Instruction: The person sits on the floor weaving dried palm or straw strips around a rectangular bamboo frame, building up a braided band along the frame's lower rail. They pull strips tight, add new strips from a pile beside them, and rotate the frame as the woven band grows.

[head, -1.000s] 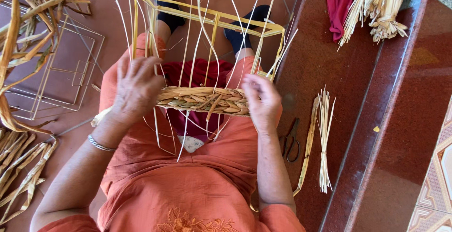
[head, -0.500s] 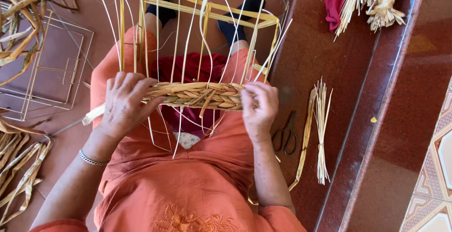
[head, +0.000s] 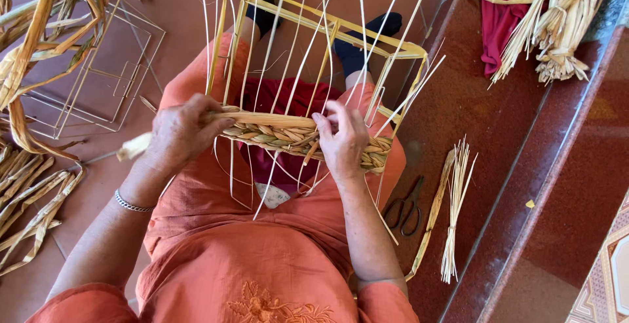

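Both-handed, left hand [head: 183,133] grips the woven band's [head: 295,136] left end; right hand [head: 344,143] pinches its middle; scissors [head: 405,206] lie right.

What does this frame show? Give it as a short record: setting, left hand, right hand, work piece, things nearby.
Setting: a person seated on a reddish floor, seen from above
Left hand: grip closed around the left end of the woven band
Right hand: fingers pressed on the band near its middle
Work piece: yellow frame on the lap, thin upright strands running through the band
Nearby right: scissors, a small bundle of straws
Nearby left: wire frames, loose dried leaves
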Available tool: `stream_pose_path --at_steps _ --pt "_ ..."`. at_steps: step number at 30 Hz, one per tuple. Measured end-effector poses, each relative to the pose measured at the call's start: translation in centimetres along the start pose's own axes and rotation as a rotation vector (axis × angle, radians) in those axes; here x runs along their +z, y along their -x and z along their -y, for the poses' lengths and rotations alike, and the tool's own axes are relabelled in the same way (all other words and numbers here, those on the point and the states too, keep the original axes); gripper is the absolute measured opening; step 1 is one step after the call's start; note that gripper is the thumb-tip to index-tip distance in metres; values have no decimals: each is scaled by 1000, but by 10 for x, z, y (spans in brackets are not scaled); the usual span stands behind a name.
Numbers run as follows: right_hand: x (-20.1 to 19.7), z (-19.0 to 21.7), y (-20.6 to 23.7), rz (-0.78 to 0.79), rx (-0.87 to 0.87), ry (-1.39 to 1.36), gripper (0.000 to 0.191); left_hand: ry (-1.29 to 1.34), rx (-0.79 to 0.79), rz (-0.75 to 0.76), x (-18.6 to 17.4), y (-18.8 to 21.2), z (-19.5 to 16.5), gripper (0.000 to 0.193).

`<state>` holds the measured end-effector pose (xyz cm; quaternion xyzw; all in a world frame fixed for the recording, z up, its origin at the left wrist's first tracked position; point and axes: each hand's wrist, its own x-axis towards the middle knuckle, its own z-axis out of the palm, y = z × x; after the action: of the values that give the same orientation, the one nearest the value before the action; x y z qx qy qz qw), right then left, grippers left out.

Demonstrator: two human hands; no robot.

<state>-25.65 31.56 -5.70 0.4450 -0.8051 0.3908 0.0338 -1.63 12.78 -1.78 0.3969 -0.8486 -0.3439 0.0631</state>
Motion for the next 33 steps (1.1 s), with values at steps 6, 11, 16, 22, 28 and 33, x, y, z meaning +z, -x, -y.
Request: stream_pose_path --at_steps 6,11,16,22,28,33 --pt "12 -7 -3 147 -252 -14 19 -305 488 -357 -14 4 -15 35" --pt "-45 -3 -30 623 -199 -333 35 -148 599 -277 5 -3 -24 28" --pt "-55 17 -26 622 -373 -91 39 -65 551 -266 13 -22 -8 14" --pt "-25 5 -16 465 -33 -234 16 -112 546 -245 16 -22 -6 14" --pt "-6 1 -15 235 356 -337 25 -215 549 -92 4 -23 -21 15" --pt "5 6 -17 163 301 -229 14 -385 718 -123 18 -37 -47 8"
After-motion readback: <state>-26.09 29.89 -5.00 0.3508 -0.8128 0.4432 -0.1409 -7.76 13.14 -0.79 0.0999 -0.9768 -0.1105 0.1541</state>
